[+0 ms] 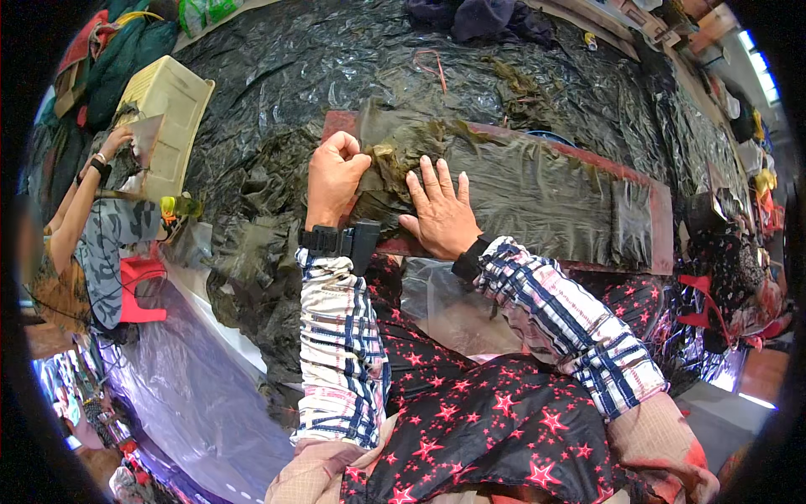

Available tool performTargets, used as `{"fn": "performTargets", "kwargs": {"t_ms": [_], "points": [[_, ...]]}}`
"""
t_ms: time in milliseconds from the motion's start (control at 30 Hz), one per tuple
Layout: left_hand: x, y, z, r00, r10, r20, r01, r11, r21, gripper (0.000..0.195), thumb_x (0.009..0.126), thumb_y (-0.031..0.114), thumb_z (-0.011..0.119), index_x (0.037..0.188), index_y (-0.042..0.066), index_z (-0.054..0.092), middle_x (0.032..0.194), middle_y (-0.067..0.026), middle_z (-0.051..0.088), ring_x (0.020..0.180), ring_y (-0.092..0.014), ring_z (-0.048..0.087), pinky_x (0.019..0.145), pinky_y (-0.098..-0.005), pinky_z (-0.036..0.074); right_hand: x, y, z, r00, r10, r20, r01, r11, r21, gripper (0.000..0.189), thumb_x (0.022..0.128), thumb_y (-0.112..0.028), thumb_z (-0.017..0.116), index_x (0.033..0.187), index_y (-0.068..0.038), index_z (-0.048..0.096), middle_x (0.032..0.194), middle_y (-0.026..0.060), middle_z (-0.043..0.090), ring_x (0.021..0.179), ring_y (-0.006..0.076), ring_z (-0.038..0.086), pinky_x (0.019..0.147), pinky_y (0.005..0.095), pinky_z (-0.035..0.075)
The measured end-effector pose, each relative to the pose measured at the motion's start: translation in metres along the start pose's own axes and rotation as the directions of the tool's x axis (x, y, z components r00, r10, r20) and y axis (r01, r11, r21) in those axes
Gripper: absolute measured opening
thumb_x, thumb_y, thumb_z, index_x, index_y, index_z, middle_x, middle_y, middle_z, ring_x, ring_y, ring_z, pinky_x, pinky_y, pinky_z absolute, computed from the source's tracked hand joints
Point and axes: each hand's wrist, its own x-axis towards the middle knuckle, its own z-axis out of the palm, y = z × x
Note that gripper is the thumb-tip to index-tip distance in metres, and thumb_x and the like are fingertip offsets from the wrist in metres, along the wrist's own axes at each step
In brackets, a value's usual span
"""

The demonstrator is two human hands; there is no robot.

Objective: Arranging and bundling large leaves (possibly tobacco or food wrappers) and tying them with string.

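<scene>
A long dark red board (662, 233) lies across in front of me. Flattened olive-brown leaf sheets that look like kelp (541, 195) cover most of it. At the board's left end, my left hand (335, 176) is curled, thumb and forefinger pinched at the edge of a crumpled leaf (385, 160). My right hand (444, 211) rests palm down on the layered sheets, fingers spread, holding nothing. A folded, glossy sheet piece (631, 223) lies near the board's right end.
Dark plastic-like sheeting and loose leaves (258, 189) spread around the board. A pink strip (437, 70) lies beyond it. At left, a person (88, 164) handles a flat sheet beside a cream plastic crate (167, 126) and red stool (141, 286). Another person (730, 264) sits at right.
</scene>
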Motion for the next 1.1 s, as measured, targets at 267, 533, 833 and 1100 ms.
{"fn": "performTargets", "kwargs": {"t_ms": [267, 533, 833, 1100], "points": [[-0.009, 0.027, 0.041, 0.980, 0.165, 0.113, -0.132, 0.958, -0.254, 0.019, 0.079, -0.004, 0.066, 0.074, 0.007, 0.052, 0.072, 0.0048, 0.053, 0.072, -0.005, 0.055, 0.084, -0.0246, 0.046, -0.005, 0.016, -0.022, 0.988, -0.018, -0.151, 0.052, 0.973, 0.225, 0.062, 0.084, -0.027, 0.069, 0.134, 0.000, 0.045, 0.145, 0.0244, 0.039, 0.135, 0.0448, 0.035, 0.111, 0.0510, 0.030], [-0.033, 0.039, 0.114, 0.931, 0.071, 0.359, 0.025, 0.967, -0.254, 0.018, 0.087, 0.011, 0.071, 0.099, 0.001, 0.060, 0.095, -0.0066, 0.067, 0.079, -0.012, 0.067, 0.061, -0.0231, 0.054, -0.046, 0.063, -0.036, 0.810, 0.560, 0.174, -0.190, -0.031, 0.981, 0.028, 0.098, -0.018, 0.052, 0.117, 0.002, 0.057, 0.106, 0.0075, 0.065, 0.090, 0.0168, 0.063, 0.077, 0.0280, 0.051], [0.003, -0.013, 0.046, 0.988, 0.067, -0.136, -0.042, 0.983, 0.177, 0.010, 0.084, 0.009, 0.069, 0.089, 0.001, 0.066, 0.076, -0.0020, 0.067, 0.064, -0.010, 0.062, 0.057, -0.0238, 0.050, -0.026, 0.063, -0.037, 0.706, 0.686, 0.175, -0.479, 0.281, 0.832, 0.044, 0.088, -0.038, 0.068, 0.104, 0.003, 0.063, 0.087, 0.0087, 0.064, 0.074, 0.0174, 0.063, 0.062, 0.0317, 0.052], [-0.017, 0.004, 0.081, 0.983, 0.029, 0.182, -0.082, 0.954, 0.290, 0.030, 0.078, 0.022, 0.077, 0.099, 0.003, 0.067, 0.082, -0.0100, 0.070, 0.074, -0.018, 0.067, 0.067, -0.0323, 0.052, -0.033, 0.097, -0.018, 0.714, 0.697, -0.063, -0.297, 0.383, 0.875, 0.020, 0.084, -0.014, 0.067, 0.090, 0.005, 0.065, 0.074, 0.0076, 0.065, 0.069, 0.0155, 0.059, 0.065, 0.0326, 0.048]]}}
